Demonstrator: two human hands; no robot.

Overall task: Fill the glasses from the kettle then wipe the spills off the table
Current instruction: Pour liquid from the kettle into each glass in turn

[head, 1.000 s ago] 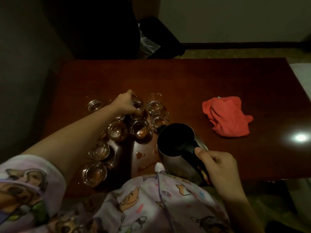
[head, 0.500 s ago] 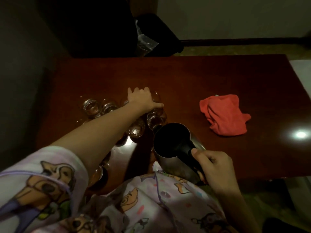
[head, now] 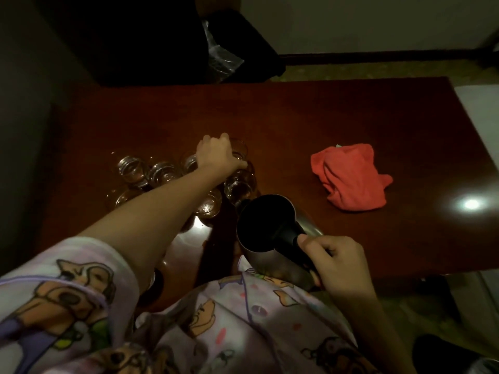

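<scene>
A cluster of several small clear glasses (head: 162, 172) stands on the dark red-brown table (head: 310, 125), left of centre. My left hand (head: 216, 156) reaches over the cluster and grips the far glass (head: 239, 149) from above. My forearm hides some of the nearer glasses. My right hand (head: 334, 259) holds the black handle of the open steel kettle (head: 266, 225), which hangs tilted at the table's near edge, its spout close to a glass (head: 240, 186). A red cloth (head: 351, 180) lies crumpled to the right.
Wet spill patches (head: 199, 225) shine on the table between the glasses and the near edge. A dark chair and a plastic bag (head: 220, 59) stand beyond the far edge. A lamp glare (head: 471, 203) marks the table's right side.
My left hand moved from a middle glass to the far right glass of the cluster and closed on it. The kettle stayed in my right hand, almost still.
</scene>
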